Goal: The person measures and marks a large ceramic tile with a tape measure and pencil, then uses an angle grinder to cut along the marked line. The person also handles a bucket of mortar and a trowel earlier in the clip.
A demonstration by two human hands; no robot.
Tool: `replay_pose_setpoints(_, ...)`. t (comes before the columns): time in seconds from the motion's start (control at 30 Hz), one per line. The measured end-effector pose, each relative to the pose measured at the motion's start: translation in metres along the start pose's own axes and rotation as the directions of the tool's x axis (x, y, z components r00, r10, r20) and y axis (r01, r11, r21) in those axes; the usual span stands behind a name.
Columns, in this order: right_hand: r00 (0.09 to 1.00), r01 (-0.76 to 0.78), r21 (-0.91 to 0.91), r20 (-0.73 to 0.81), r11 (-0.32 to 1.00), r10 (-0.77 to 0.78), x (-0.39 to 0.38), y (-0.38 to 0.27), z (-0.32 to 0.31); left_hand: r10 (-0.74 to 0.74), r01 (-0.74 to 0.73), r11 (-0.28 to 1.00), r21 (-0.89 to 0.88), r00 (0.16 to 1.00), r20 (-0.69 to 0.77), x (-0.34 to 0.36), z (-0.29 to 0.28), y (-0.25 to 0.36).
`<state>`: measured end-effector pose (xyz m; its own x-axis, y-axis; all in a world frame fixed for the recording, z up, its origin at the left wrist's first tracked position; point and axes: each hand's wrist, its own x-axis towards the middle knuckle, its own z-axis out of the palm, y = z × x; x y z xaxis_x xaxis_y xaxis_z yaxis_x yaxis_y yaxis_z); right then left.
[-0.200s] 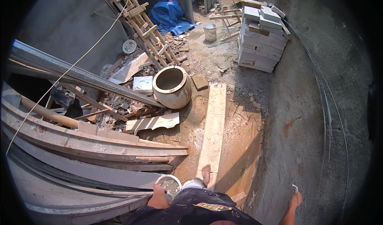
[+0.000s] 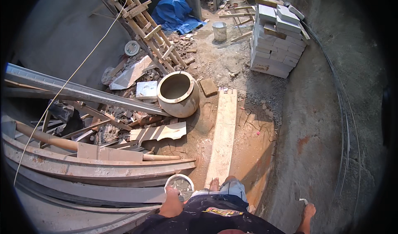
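Your left hand (image 2: 171, 203) is closing on the near-left edge of the bucket (image 2: 180, 176). Your fingers are mostly hiding, so I can't tell if they're gripping rim or handle. Bucket is sitting left of the plank's near end, just beside the ends of the beams (image 2: 103, 171), and is holding grey lumpy stuff (image 2: 183, 185).

Your right hand (image 2: 307, 212) is hanging well out to the right, near the wall (image 2: 317, 126). Fingers are curling round a white piece (image 2: 304, 201), one end poking out; can't tell what it is.

You're standing with one bare foot (image 2: 214, 184) on the near end of the plank (image 2: 224, 128); mud (image 2: 202, 151) is lying along both its long edges. A brick (image 2: 208, 87) is lying just off the plank's far-left corner, with the pot (image 2: 183, 108) standing left of it. Rubble (image 2: 111, 131) is spreading left of the pot. Farther out, the block stack (image 2: 273, 53) is standing against the wall, a pail (image 2: 219, 32) is standing left of that, and the ladder (image 2: 145, 24) is leaning over the rubble.
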<state>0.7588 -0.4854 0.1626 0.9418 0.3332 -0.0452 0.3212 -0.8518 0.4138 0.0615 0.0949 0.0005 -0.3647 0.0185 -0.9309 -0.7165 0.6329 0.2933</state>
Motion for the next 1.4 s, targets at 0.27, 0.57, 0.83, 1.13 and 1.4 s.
replay_pose_setpoints(0.27, 0.911, -0.335, 0.02, 0.264, 0.942, 0.318, 0.063, -0.112, -0.06, -0.114, 0.114, 0.974, -0.195, 0.993, 0.01, -0.033, 0.194, 0.028)
replay_pose_setpoints(0.57, 0.941, -0.214, 0.33, 0.323, 0.92, 0.103, 0.293, -0.466, -0.16, 0.093, -0.094, 0.996, -0.004, 0.991, -0.093, -0.088, 0.45, 0.056)
replay_pose_setpoints(0.83, 0.891, 0.332, 0.525, 0.099, 0.784, -0.443, 0.645, -0.784, -0.451, -0.086, 0.083, 0.982, -0.169, 0.996, -0.01, -0.112, 0.656, 0.058)
replay_pose_setpoints(1.13, 0.76, 0.607, 0.511, -0.151, 0.609, -0.632, 0.898, -1.005, -0.59, -0.135, 0.122, 0.952, -0.279, 0.991, -0.026, -0.176, 0.902, 0.09)
replay_pose_setpoints(1.4, 0.907, 0.091, 0.555, 0.297, 0.827, -0.3, 0.968, -1.126, -0.575, -0.066, 0.064, 0.997, 0.031, 0.997, 0.049, -0.23, 1.06, 0.14)
